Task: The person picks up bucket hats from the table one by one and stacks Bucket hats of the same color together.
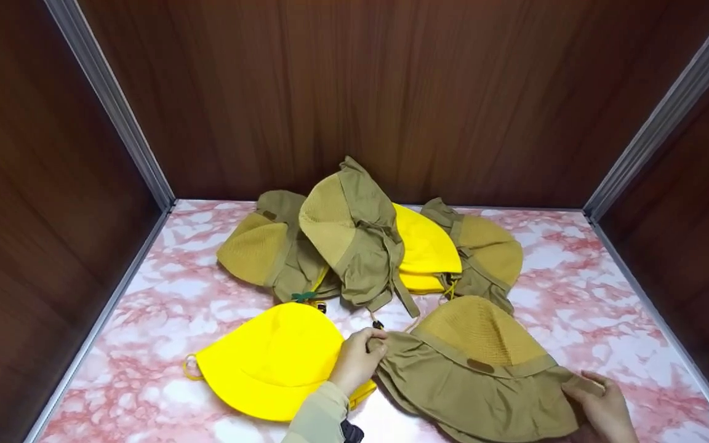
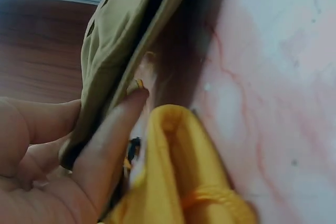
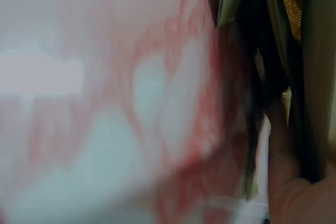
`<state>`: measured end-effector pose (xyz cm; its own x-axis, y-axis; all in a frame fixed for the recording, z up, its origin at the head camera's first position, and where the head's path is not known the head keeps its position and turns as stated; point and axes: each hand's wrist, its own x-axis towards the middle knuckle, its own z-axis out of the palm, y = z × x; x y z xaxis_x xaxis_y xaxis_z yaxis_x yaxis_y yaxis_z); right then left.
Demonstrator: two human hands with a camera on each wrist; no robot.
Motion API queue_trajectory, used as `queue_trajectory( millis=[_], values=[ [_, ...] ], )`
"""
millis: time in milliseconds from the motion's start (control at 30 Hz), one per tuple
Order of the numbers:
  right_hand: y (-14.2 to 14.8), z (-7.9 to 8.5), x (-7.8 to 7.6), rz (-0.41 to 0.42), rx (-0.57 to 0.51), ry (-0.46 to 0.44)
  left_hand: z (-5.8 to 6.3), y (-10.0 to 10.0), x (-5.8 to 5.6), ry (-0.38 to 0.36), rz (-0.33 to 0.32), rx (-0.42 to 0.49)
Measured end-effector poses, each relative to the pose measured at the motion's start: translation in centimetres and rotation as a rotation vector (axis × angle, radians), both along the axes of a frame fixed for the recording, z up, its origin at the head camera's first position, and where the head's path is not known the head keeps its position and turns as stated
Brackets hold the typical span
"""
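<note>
An olive sun hat (image 1: pixel 477 381) with a tan mesh crown and a small brown patch is stretched between my two hands at the front right. My left hand (image 1: pixel 357 360) pinches the left end of its brim; in the left wrist view, thumb and fingers (image 2: pixel 113 135) lie on either side of the olive fabric. The right hand (image 1: pixel 604 403) grips the brim's right end, its fingers partly behind the cloth. Beside the left hand lies a yellow bucket hat (image 1: pixel 274 363), partly covered by that hand and sleeve. In the right wrist view the hat's folds (image 3: pixel 320 51) hang above the tabletop.
Behind are more hats: an olive one (image 1: pixel 256 246) at left, another olive one (image 1: pixel 354 234) propped in the middle, yellow hats (image 1: pixel 425 246), and an olive hat (image 1: pixel 490 249) at right. Dark wood panels (image 1: pixel 354 92) enclose the marbled pink-and-white tabletop (image 1: pixel 164 314) on three sides.
</note>
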<state>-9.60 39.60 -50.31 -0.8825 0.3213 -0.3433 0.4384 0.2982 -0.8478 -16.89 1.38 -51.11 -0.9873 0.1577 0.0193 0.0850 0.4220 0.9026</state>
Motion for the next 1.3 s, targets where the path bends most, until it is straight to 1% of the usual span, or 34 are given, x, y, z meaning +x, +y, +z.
queue_trajectory(
  millis=[67,100,133,233,300,333,400,467,533,600,700,800,867,933,1033,1133,1300],
  values=[
    [-0.2,0.2,0.1,0.076,0.19,0.05,0.3,0.3,0.2,0.097,0.025,-0.118],
    [-0.3,0.3,0.1,0.099,0.248,0.089,0.5,0.6,0.3,0.148,0.038,-0.179],
    [-0.6,0.3,0.1,0.122,0.314,0.135,0.6,0.9,0.5,0.183,0.045,-0.236],
    [-1.6,0.1,-0.1,0.203,0.496,0.284,1.0,2.3,1.0,0.291,0.045,-0.441],
    [-2.5,-0.1,-0.4,0.268,0.579,0.355,1.2,3.4,1.5,0.357,0.021,-0.583],
    [-3.1,-0.1,-0.6,0.304,0.596,0.375,1.3,3.9,1.8,0.384,0.0,-0.655],
    [-4.4,-0.1,-0.9,0.368,0.625,0.386,1.4,5.1,2.3,0.429,-0.049,-0.769],
    [-5.5,-0.3,-1.2,0.413,0.668,0.391,1.4,6.1,2.8,0.457,-0.102,-0.848],
    [-6.6,-0.6,-1.5,0.448,0.708,0.401,1.2,7.0,3.1,0.468,-0.152,-0.905],
    [-7.4,-1.0,-1.9,0.482,0.758,0.405,1.0,7.7,3.2,0.459,-0.191,-0.947],
    [-8.3,-1.7,-2.5,0.537,0.831,0.393,0.4,8.2,3.2,0.433,-0.216,-0.992],
    [-8.7,-2.3,-2.9,0.58,0.88,0.34,-0.2,8.3,3.1,0.386,-0.23,-1.018],
    [-8.6,-2.5,-3.2,0.597,0.891,0.29,-0.5,8.1,2.9,0.351,-0.244,-1.014],
    [-8.5,-2.6,-3.5,0.612,0.886,0.246,-0.7,7.9,2.8,0.325,-0.259,-1.001],
    [-8.1,-2.7,-3.9,0.633,0.86,0.211,-0.9,7.6,2.6,0.296,-0.279,-0.975],
    [-8.0,-2.8,-4.0,0.648,0.823,0.213,-1.0,7.5,2.4,0.273,-0.298,-0.964],
    [-7.9,-2.9,-4.1,0.65,0.745,0.215,-1.0,7.4,2.1,0.216,-0.329,-0.949]
  ],
)
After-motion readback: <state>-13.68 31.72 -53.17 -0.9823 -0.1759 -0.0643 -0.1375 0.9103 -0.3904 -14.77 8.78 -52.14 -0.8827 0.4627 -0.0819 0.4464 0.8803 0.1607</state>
